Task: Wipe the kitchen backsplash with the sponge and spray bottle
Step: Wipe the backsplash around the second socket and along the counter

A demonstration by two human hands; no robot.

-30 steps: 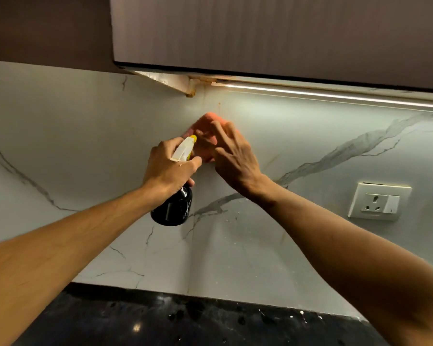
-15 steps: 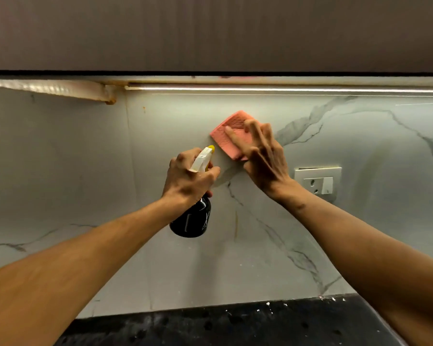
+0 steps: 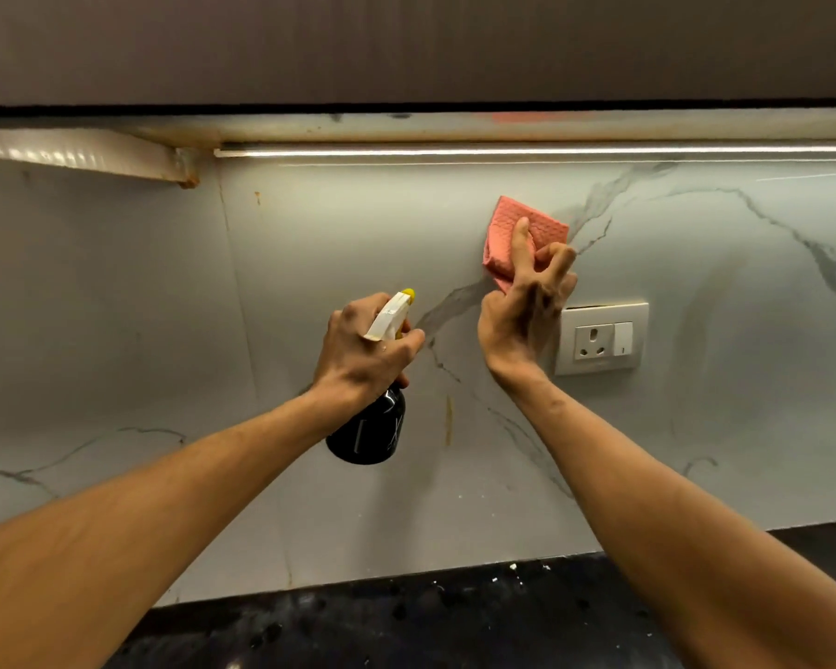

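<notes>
A pink sponge cloth lies folded against the white marble backsplash, just under the light strip. My right hand presses it to the wall, one finger straight on the cloth and the others bent behind it. My left hand grips the neck of a black spray bottle with a white trigger head and yellow nozzle. The nozzle points up and right at the wall, to the left of the cloth.
A white wall socket with a switch sits right beside my right hand. An LED strip runs under the dark upper cabinet. A black speckled countertop lies below. Rust-coloured streaks mark the wall near the bottle.
My right hand has slid the cloth to the right along the wall, towards the socket. The view has swung right with it. The left hand keeps the bottle raised.
</notes>
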